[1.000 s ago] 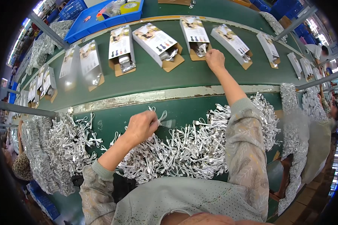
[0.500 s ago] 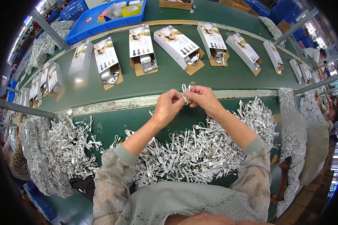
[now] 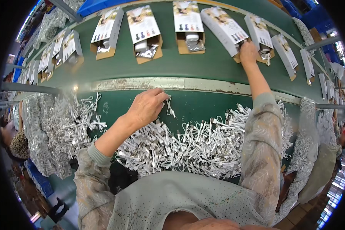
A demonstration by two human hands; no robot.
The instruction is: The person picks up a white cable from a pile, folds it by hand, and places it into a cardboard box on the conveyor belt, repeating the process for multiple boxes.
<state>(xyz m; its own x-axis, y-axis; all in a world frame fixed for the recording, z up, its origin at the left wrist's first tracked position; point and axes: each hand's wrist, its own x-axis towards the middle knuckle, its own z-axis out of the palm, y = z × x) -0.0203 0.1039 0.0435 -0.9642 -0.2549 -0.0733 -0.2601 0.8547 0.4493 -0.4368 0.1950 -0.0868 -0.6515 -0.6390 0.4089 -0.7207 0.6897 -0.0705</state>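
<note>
I have the left hand (image 3: 145, 107) just off the centre of my view toward ten o'clock, above the table (image 3: 203, 109). Its thumb and fingertips pinch one white cable (image 3: 170, 109), whose loop and plug dangle clear below them. The right hand (image 3: 249, 53) reaches out between one and two o'clock, at the open end of a tilted white box (image 3: 223, 30). Its fingers bend down into the mouth; the back of the hand hides the tips from me, so I cannot tell whether they are pinching anything.

Just beside it, at about half past one, I see a second box (image 3: 258, 30) with a looped cable (image 3: 268, 59) at its mouth. At twelve o'clock a third box (image 3: 188, 19) lies with its brown flap toward me, a white unit (image 3: 191, 37) and a silver pouch (image 3: 196, 46) showing. Two more boxes (image 3: 142, 21) lie near eleven, their mouths open my way. All rest on the green top (image 3: 142, 69) beyond a worn pale strip (image 3: 142, 83).

From five to six o'clock I make out a big heap of cables (image 3: 195, 149) between the forearms; a smaller heap (image 3: 71, 126) sits at nine. The edge of a blue tray (image 3: 99, 6) shows at eleven, and silvery wrapped stacks (image 3: 38, 142) stand near half past eight.
</note>
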